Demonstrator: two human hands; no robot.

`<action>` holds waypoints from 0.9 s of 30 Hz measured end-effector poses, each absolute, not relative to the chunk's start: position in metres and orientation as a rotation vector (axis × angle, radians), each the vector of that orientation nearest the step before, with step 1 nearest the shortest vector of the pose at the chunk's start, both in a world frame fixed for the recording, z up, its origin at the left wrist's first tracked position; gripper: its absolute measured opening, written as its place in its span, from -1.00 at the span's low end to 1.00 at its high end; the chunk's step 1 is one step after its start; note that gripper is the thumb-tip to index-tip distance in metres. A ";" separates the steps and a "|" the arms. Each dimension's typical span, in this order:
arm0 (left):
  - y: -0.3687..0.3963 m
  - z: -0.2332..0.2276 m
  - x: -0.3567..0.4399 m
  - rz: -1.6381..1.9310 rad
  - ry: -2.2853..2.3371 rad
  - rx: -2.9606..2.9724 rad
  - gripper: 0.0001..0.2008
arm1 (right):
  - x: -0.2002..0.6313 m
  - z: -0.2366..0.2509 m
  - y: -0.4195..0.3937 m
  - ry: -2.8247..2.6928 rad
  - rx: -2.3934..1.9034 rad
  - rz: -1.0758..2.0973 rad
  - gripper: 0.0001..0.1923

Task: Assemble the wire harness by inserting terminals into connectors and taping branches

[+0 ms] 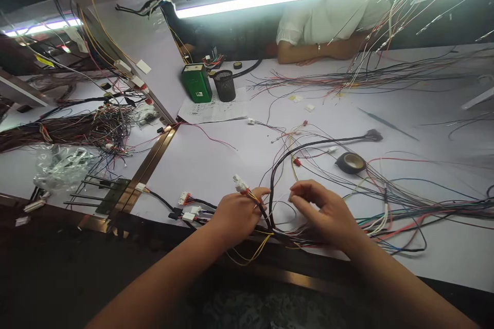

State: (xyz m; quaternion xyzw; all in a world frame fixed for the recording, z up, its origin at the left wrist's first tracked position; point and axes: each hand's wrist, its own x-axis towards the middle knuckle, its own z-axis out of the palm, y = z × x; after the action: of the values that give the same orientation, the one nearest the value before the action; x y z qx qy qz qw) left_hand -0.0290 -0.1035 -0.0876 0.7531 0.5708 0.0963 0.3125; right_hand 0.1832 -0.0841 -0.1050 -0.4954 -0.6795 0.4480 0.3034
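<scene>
My left hand [237, 218] is closed around a wire harness [271, 190] near the table's front edge. A branch of coloured wires with a white connector [240, 184] passes over its fingers. To the right, my right hand [326, 213] has thumb and forefinger pinched together, apparently on a thin wire; its other fingers curl behind. Yellow wires [260, 251] hang from the harness over the edge. Beside my left hand lie more connectors, one white and orange [186, 198]. A roll of black tape [350, 163] rests beyond my right hand.
At the back stand a green box [197, 84] and a black mesh cup [224, 86] on printed sheets [239, 105]. Loose wires [443, 211] spread to the right. Tweezers [388, 123] lie farther back. Across the table a person's forearm [301, 53] rests. A metal strip [148, 167] crosses at left.
</scene>
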 end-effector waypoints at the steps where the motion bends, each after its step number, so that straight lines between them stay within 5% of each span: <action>1: -0.104 -0.082 -0.029 0.247 1.507 2.021 -0.53 | 0.180 -0.102 -0.078 -1.787 -1.393 1.058 -0.77; 6: -0.106 -0.064 -0.033 0.422 1.369 1.924 -0.50 | 0.153 -0.101 -0.049 -1.902 -1.445 1.111 -0.53; 10: -0.120 -0.073 -0.051 0.485 1.416 1.581 -0.59 | 0.146 -0.113 -0.048 -1.909 -1.381 0.988 -0.62; 16: -0.129 -0.077 -0.064 0.562 1.412 1.436 -0.56 | 0.145 -0.120 -0.045 -2.532 -0.636 0.837 -0.49; 22: -0.132 -0.073 -0.080 0.614 1.464 1.113 -0.82 | 0.164 -0.128 -0.038 -2.475 -0.612 0.534 -0.63; 27: -0.162 -0.095 -0.098 1.011 1.131 1.054 -0.93 | 0.188 -0.153 -0.033 -2.390 -0.857 0.311 -0.72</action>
State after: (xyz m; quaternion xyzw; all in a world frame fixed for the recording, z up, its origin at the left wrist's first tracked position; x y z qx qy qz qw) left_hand -0.0982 -0.1621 -0.0946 0.4551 0.4885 0.4366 0.6030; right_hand 0.1882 -0.0334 -0.1529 -0.3209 -0.8948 0.1163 0.2878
